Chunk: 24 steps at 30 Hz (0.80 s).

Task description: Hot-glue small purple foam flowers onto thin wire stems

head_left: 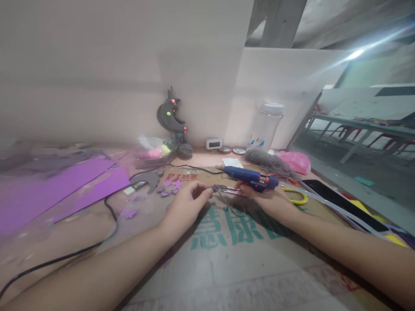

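Note:
My left hand (192, 201) is closed in a pinch at the middle of the table, its thumb and fingertip on a small grey piece (214, 188). A slim metal tool (229, 190), like tweezers or small scissors, reaches from my right hand (256, 196) to that piece. The right fingers are closed round the tool's near end, partly hidden. Just behind them lies a blue hot glue gun (248, 177) with a red light on it, its nozzle pointing left. A dark thin loop (238, 210) shows on the cardboard below the hands.
Purple sheets (74, 181) and small purple cutouts (167, 188) lie to the left, with a black cable (110, 209). Yellow-handled scissors (300, 196), grey yarn (264, 160) and a black phone (343, 203) sit at right. A decorated grey crescent (168, 114) and a clear bottle (264, 127) stand behind.

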### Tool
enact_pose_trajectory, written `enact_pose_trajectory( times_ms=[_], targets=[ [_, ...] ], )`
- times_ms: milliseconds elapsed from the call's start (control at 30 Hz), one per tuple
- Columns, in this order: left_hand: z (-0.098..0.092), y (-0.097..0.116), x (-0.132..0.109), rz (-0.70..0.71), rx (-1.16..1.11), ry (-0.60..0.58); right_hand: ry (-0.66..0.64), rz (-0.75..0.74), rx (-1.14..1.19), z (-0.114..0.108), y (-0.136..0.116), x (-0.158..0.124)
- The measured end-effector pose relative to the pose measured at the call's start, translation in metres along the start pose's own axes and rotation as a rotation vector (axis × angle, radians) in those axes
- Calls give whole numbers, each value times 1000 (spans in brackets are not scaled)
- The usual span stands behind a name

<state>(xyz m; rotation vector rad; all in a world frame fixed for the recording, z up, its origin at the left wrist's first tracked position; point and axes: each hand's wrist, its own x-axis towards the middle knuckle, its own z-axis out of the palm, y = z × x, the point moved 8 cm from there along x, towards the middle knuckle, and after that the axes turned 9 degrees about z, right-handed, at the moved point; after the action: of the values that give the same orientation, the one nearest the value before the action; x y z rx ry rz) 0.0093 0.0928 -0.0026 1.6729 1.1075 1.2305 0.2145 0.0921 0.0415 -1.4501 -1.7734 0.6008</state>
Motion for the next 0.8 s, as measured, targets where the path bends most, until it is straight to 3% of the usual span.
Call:
enact_pose_trajectory(
  times_ms=[267, 800],
  targets=[
    [-5, -1, 2, 14, -72, 65, -75, -128, -21, 1, -6, -12],
    [-9, 5, 1, 37, -15, 79, -40, -62, -151, 1, -14, -11]
  ],
)
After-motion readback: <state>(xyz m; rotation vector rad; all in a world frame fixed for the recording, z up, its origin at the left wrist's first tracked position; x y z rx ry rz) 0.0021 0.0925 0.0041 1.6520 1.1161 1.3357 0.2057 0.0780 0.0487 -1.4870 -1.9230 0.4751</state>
